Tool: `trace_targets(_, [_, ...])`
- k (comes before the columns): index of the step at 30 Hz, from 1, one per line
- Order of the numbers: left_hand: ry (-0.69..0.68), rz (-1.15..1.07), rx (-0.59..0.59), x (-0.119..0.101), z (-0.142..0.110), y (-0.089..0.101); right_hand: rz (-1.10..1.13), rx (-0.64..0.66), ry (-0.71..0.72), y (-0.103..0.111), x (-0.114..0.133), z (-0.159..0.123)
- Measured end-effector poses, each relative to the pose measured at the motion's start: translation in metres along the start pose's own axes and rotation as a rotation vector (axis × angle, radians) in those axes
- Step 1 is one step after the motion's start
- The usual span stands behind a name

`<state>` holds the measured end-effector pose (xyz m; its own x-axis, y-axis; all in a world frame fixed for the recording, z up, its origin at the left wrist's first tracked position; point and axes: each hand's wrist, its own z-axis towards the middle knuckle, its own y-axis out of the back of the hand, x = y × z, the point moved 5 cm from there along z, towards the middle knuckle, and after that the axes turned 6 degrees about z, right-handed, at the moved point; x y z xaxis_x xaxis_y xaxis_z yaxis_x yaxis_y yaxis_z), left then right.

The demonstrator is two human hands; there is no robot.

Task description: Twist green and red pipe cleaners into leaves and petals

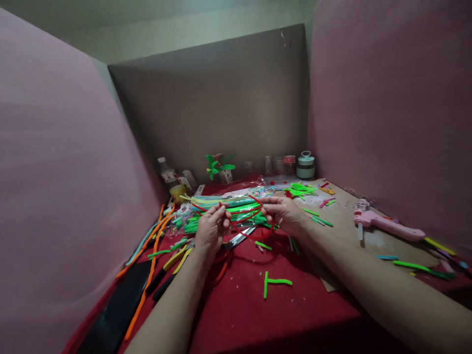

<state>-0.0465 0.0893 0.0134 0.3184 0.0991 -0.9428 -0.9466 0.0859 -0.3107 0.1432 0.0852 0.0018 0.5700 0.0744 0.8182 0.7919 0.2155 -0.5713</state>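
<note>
Red pipe cleaners (246, 218) stretch and loop between my two hands above the table. My left hand (212, 228) pinches one part between thumb and fingertips. Opposite it, my right hand (282, 212) is closed on another part, and a red loop hangs beneath its fingers. How many red strands there are, and whether they are joined, I cannot tell. Just below the hands lie scissors (241, 238) with their blades showing. Behind them is a clear bag of green pipe cleaners (236, 212). Short bright green pieces (278, 281) rest on the red cloth (295, 314) in front.
A pink glue gun (391, 227) lies on a board at the right. Yellow-and-black handles (171, 263), orange pipe cleaners (153, 265) and a black flat object (114, 312) are at the left. A bottle (167, 172), a green pipe-cleaner plant (219, 167) and a teal jar (306, 166) stand behind.
</note>
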Motion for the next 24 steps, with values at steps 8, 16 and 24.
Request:
trace_targets(8, [0.097, 0.113, 0.143, 0.015, -0.014, -0.025, -0.025, 0.135, -0.040, -0.008, -0.020, -0.005])
trace_targets(16, [0.059, 0.188, 0.203, 0.022, -0.018, -0.033, -0.033, 0.104, -0.029, -0.016, -0.024, -0.009])
trace_targets(24, [0.002, 0.175, 0.187, 0.022, -0.019, -0.035, -0.134, 0.148, -0.010, -0.016, -0.025, -0.009])
